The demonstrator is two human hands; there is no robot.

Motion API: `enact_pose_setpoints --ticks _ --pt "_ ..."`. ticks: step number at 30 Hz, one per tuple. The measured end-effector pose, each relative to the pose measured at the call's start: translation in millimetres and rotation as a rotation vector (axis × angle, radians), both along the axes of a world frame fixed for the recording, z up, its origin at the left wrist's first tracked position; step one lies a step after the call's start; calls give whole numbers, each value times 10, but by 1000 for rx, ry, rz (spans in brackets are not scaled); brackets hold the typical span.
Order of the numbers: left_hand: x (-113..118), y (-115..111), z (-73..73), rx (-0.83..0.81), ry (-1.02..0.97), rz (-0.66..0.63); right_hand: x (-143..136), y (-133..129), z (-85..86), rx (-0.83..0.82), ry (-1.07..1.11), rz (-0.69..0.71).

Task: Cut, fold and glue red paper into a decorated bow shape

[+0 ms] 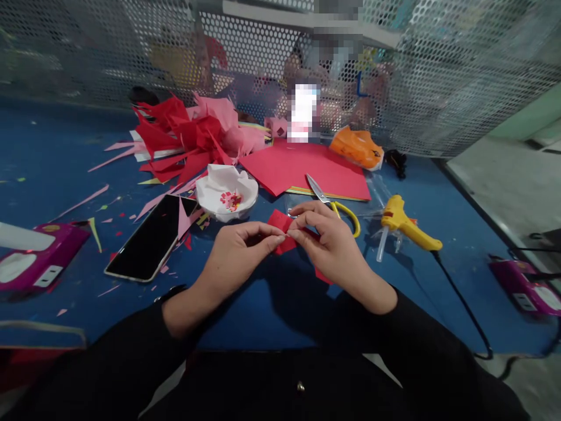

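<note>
Black sleeves (127, 345) sweep in from the bottom corners, right up close, and between them we go straight to the hands in the head view! Left hand (234, 251): thumb and forefinger pinched together, the tips on a small red paper piece (277, 220). Right hand (331, 237): same story, thumb and forefinger closed on that piece from the other side, the two sets of fingertips all but meeting over the blue tabletop (245, 327). The fingers cover its middle, so exactly how it is folded I cannot tell. Another red scrap (323, 276) peeks out below the right hand, mostly hidden.

Just beyond, the yellow-handled scissors (318, 188) lie with their blades over the red paper sheets (302, 166), part of the handle tucked behind the right hand. Near the left hand, a white paper bowl (214, 207) holds tiny red and pink bits; beside it, a dark-screened phone (146, 240), one corner overlapped by a pink strip. Over on the right, a yellow glue gun (407, 225)! Magenta socket blocks (519, 283) are cut off at both side edges. Something dark pokes out behind the left wrist, too covered to name, and the bright screen (303, 111) at the back is pixelated.
</note>
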State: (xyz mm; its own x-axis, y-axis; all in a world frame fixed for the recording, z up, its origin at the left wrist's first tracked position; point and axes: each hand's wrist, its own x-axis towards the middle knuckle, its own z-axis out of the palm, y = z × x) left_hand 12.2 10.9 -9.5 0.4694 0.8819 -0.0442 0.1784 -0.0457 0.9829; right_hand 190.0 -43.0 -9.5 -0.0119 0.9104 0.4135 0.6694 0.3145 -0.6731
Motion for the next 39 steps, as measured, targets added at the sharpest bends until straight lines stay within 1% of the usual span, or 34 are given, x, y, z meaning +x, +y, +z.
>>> enact_pose_setpoints --ticks 7,21,29,33,36,37,39 --pt "8 -3 -12 106 71 6 -24 -11 -24 10 -83 -13" --pt "5 -2 -17 150 112 -22 -52 -17 -50 0 -76 -46" --pt "11 -7 -59 140 103 -24 -70 -25 -53 1 -55 -58" --pt "6 -7 -39 146 116 -22 -77 -17 -59 -1 -45 -64" --pt "6 -2 -16 112 88 -12 -71 -16 -24 19 13 -59" --pt "6 0 -10 87 72 -6 -66 -20 -2 41 45 -79" --pt "8 1 2 39 36 15 -49 -32 50 97 104 -164"
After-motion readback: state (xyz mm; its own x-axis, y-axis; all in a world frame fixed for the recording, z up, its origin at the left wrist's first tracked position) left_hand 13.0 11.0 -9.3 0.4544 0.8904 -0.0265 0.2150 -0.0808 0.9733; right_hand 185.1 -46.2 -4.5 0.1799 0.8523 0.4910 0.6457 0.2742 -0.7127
